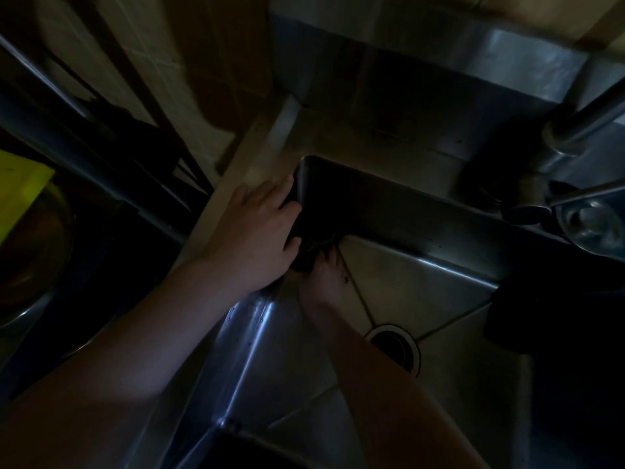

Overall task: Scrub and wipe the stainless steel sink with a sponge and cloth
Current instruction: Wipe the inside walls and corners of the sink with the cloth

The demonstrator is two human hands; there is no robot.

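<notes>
Dim kitchen with a tiled wall behind. The counter carries a stainless steel sink with a faucet at the right.

1. Left hand: rests on the far-left corner of the sink rim. Its grip is spread, with the fingers nearly straight and pressing a dark wad against the corner wall. The light is too low to tell whether the wad is sponge or cloth.
2. Right hand: inside the basin, just below the left hand, with its fingertips reaching the same wad. Its grip is lost in shadow, so its state cannot be determined.
3. A second dark cloth hangs over the right edge, well apart from both hands.
4. Drain: uncovered. The basin floor around it shows no foam or visible residue.

Progress, as a judgement: work is concentrated on the far-left corner and wall. The floor shines, but whether it has been scrubbed cannot be confirmed. The right wall, the faucet base and a final wipe probably remain.
</notes>
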